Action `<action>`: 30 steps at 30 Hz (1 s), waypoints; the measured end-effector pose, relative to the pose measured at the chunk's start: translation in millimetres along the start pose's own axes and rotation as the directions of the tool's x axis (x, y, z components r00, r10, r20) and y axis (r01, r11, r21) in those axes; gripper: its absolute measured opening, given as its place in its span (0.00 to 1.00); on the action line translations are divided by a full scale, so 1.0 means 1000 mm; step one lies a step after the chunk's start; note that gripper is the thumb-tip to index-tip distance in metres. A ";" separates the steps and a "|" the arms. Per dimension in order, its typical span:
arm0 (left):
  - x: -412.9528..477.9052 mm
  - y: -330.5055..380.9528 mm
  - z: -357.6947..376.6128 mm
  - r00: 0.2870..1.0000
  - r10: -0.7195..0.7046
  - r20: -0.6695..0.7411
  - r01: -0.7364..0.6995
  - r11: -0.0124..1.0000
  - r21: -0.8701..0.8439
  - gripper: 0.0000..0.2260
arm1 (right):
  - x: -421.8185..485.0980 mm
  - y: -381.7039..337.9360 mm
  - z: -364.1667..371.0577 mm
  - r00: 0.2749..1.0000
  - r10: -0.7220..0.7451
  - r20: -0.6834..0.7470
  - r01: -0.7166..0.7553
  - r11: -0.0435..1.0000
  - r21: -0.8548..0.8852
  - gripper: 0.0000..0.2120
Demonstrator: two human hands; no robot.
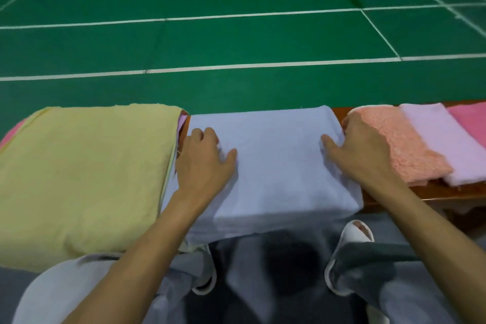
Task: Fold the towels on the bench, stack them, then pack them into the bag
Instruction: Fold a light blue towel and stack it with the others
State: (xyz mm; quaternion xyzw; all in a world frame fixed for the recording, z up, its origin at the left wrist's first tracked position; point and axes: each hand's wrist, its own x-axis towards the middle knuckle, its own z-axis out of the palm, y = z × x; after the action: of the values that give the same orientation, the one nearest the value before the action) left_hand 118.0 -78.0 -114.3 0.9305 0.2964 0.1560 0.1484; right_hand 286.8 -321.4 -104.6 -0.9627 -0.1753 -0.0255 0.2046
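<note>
A folded light blue towel point(273, 166) lies on the wooden bench point(420, 194) right in front of me. My left hand point(202, 163) grips its left edge, thumb on top and fingers curled at the side. At the towel's right edge my right hand point(355, 150) holds on the same way, thumb on top, fingers around the far right corner. To the left a yellow folded towel point(84, 171) tops a stack, with pink and lilac edges showing beneath. An orange towel point(394, 144), a lilac towel point(441, 142) and a pink towel point(470, 121) lie folded to the right. No bag is in view.
Beyond the bench stretches a green court floor point(236, 42) with white lines. My knees and white slippers point(352, 239) are below the bench's near edge, on a grey floor.
</note>
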 end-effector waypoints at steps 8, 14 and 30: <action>-0.009 0.000 0.033 0.900 0.353 0.257 -0.364 0.931 -0.002 0.28 | -0.034 -0.033 0.048 0.828 -0.419 0.373 0.479 0.874 -0.082 0.35; -0.013 -0.023 0.031 0.946 0.177 0.273 -0.211 0.972 0.102 0.35 | -0.023 -0.004 0.045 0.849 -0.398 0.349 0.471 0.868 -0.157 0.34; -0.015 -0.040 -0.015 0.992 -0.119 0.046 0.122 0.991 -0.054 0.28 | -0.013 -0.003 0.014 0.998 0.043 -0.037 -0.042 0.999 0.029 0.18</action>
State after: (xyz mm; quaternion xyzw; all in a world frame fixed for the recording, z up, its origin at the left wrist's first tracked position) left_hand 80.7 -53.0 -118.8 0.9094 0.3443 0.1351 0.1903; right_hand 273.2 -317.7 -118.4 -0.9626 -0.1511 -0.0367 0.2217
